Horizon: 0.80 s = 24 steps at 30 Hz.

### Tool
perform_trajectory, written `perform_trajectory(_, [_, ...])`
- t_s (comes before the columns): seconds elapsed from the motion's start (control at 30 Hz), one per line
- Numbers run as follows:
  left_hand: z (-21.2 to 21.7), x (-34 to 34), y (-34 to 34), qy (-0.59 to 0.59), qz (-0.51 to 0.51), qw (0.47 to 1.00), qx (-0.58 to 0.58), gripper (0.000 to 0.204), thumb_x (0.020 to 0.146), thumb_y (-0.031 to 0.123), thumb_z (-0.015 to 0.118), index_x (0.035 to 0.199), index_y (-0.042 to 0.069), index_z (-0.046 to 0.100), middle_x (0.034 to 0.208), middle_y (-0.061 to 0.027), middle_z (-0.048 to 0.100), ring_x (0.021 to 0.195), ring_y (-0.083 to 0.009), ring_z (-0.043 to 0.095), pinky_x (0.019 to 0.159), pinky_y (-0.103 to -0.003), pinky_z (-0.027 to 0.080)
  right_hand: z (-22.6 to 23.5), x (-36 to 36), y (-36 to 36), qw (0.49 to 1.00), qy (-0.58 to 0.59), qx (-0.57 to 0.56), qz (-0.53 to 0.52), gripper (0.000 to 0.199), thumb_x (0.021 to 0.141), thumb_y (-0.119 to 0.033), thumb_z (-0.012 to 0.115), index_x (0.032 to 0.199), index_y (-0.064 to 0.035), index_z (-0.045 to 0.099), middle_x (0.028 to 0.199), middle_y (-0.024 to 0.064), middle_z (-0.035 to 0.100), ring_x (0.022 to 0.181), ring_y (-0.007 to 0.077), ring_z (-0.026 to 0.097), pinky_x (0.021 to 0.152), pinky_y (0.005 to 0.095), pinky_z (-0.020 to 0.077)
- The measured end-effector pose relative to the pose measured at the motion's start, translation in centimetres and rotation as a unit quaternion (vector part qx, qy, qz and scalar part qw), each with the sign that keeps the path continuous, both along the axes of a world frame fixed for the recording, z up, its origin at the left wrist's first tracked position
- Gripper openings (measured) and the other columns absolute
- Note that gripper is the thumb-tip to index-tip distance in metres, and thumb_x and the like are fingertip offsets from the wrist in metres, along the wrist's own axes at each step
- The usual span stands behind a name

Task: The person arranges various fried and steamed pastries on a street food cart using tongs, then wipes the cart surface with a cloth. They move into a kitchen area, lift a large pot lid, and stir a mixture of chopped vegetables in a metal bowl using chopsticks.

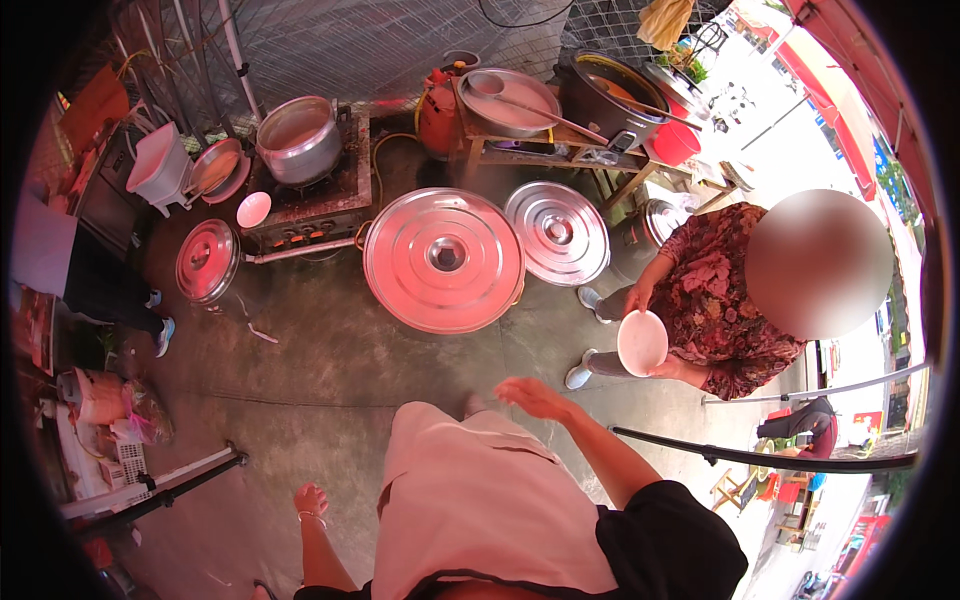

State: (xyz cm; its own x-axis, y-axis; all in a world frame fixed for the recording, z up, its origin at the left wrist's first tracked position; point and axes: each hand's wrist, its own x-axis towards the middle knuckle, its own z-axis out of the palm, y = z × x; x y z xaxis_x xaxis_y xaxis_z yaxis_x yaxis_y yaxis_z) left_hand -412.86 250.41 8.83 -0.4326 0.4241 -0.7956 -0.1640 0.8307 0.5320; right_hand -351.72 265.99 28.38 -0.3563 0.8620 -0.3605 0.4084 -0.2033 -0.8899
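Observation:
My right hand [535,398] reaches out in front of my apron with its fingers stretched, holding nothing. Low at my left side hangs my left hand [312,499], empty, its fingers loosely bent. Nearest my right hand is a white bowl [642,343], held by a person in a flowered top [715,285] facing me on the right. Ahead of me a large round pot lid [420,275] with a dark knob covers a wide pot. Behind it to the right is a second metal lid [575,245]. Neither of my hands touches these.
An open metal pot [300,150] stands on a stove [330,205], with a lidded pot [208,262] before it. A wooden bench [620,180] carries a wide pan [520,115] and a dark cooker [590,105]. Tent bars [770,460] cross at right. Another person's legs [115,285] are at left.

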Motion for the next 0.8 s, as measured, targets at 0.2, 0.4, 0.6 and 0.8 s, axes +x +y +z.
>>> perform_trajectory(0.2, [3.8, 12.0, 11.5, -0.008, -0.091, 0.995, 0.047, 0.021, 0.08, 0.016, 0.06, 0.101, 0.012, 0.06, 0.074, -0.0021, 0.059, 0.063, -0.015, 0.058, 0.053, -0.035, 0.049, -1.2, 5.9, 2.7, 0.998, -0.045, -0.011, -0.051, 0.034, 0.096, -0.028, 0.043, 0.107, -0.0002, 0.058, 0.096, 0.0085, 0.062, 0.086, 0.0167, 0.058, 0.079, 0.0291, 0.0461])
perform_trajectory(0.4, [2.2, 21.2, 17.5, 0.05, -0.248, 0.964, 0.079, 0.018, 0.08, 0.019, 0.059, 0.096, 0.011, 0.064, 0.076, -0.0032, 0.062, 0.067, -0.0154, 0.06, 0.054, -0.033, 0.049, -3.0, 10.9, 2.8, 0.981, 0.012, -0.033, -0.192, 0.034, 0.095, -0.03, 0.045, 0.106, -0.0016, 0.059, 0.093, 0.0051, 0.063, 0.082, 0.0126, 0.058, 0.072, 0.0261, 0.0461])
perform_trajectory(0.6, [1.1, 24.7, 22.1, 0.084, -0.336, 0.933, 0.092, 0.019, 0.081, 0.018, 0.058, 0.097, 0.011, 0.064, 0.077, -0.0036, 0.063, 0.063, -0.0144, 0.059, 0.053, -0.029, 0.048, -7.0, 16.9, 3.8, 0.97, 0.017, -0.064, -0.233, 0.038, 0.092, -0.037, 0.048, 0.105, -0.0031, 0.06, 0.091, 0.0055, 0.063, 0.081, 0.0142, 0.058, 0.071, 0.028, 0.0456])
perform_trajectory(0.8, [1.7, 25.2, 28.6, 0.033, -0.331, 0.943, -0.017, 0.018, 0.08, 0.014, 0.057, 0.097, 0.011, 0.064, 0.075, -0.003, 0.061, 0.062, -0.0146, 0.058, 0.049, -0.03, 0.047, -7.5, 19.3, 7.1, 0.925, 0.067, -0.127, -0.353, 0.039, 0.092, -0.039, 0.049, 0.108, -0.0052, 0.059, 0.095, 0.0022, 0.062, 0.083, 0.0112, 0.056, 0.071, 0.0264, 0.0453])
